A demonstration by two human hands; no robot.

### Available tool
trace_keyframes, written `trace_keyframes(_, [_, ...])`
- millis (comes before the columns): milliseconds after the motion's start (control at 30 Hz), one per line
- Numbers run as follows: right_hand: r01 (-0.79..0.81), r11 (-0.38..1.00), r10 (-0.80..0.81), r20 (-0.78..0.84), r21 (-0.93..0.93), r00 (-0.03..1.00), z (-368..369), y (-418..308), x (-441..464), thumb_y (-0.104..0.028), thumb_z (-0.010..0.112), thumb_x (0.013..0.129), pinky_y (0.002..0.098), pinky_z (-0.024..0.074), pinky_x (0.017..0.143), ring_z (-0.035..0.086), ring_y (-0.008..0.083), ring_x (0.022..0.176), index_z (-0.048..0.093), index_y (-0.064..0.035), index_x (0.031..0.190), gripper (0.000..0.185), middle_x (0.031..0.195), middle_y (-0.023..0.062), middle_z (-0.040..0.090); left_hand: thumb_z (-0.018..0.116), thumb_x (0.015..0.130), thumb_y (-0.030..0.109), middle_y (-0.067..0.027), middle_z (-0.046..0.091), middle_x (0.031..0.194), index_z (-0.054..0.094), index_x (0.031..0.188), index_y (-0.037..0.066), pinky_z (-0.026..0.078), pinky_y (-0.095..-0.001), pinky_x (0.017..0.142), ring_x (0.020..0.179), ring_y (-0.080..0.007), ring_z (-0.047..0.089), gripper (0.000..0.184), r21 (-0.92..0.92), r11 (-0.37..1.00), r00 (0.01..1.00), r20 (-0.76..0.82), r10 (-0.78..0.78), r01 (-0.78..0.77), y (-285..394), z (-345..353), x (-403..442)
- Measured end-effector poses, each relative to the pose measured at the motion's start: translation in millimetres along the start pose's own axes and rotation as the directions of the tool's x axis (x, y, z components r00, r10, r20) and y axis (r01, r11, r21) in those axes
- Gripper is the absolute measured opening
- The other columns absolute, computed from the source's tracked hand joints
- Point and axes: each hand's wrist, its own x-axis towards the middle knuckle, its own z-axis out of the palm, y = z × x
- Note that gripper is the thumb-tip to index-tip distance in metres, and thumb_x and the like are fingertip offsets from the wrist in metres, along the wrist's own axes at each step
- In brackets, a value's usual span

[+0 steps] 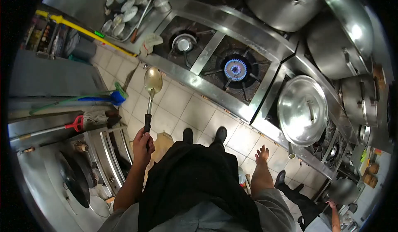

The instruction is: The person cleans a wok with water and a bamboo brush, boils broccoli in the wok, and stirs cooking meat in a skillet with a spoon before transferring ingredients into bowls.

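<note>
Caution: the left hand [143,143] grips the spoon [153,82] by its black handle; a slack grip could let it rotate or drop. The right hand [262,152], unclenched and holding nothing, risks burns if extended over the lit burner [235,69]. Spoon position: directly ahead of the left hand, bowl foremost, apart from the stove [208,53].

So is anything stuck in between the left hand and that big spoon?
No, nothing that I can see. The left hand is wrapped right around the dark handle of the spoon, and the metal end sticks out in plain view, above the tiled floor.
</note>
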Motion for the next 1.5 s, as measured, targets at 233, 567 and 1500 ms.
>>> trace_keyframes(233, [-0.064,0.897,-0.058,0.260,0.438,0.964,49.8,-21.0,56.5,-0.044,0.055,0.095,0.0463,0.0459,0.088,0.050,0.0291,0.121,0.031,-0.0196,0.147,0.061,0.144,0.0079,0.043,0.050,0.099,0.018,-0.0002,0.044,0.063,0.052,0.124,0.007,0.026,-0.0227,0.039,0.044,-0.0079,0.034,0.027,0.063,0.998,0.997,0.066,-0.033,0.029,27.5,78.0,3.4])
trace_keyframes(567, [-0.219,0.573,-0.095,0.330,0.789,0.939,85.1,-13.0,72.4,-0.039,0.054,0.097,0.0377,0.0510,0.085,0.061,0.0145,0.099,0.059,-0.0156,0.119,0.033,0.111,-0.0009,0.064,0.049,0.100,0.019,-0.0005,0.046,0.063,0.052,0.123,0.008,0.028,-0.0250,0.040,0.041,-0.0105,0.035,0.026,0.139,0.990,0.998,0.069,-0.010,0.001,41.5,128.4,-5.8])
trace_keyframes(1500, [-0.342,0.939,0.327,-0.358,0.024,0.875,160.6,304.3,-419.3,-0.046,0.058,0.096,0.0457,0.0555,0.054,0.070,0.0377,0.084,0.018,-0.0160,0.154,0.076,0.122,0.0215,0.059,0.052,0.090,0.005,-0.0284,0.053,0.133,0.044,0.137,-0.006,0.040,-0.0473,0.103,0.119,-0.0450,0.052,0.049,0.851,-0.169,0.720,0.514,0.466,-0.498,181.1,6.8,564.4])
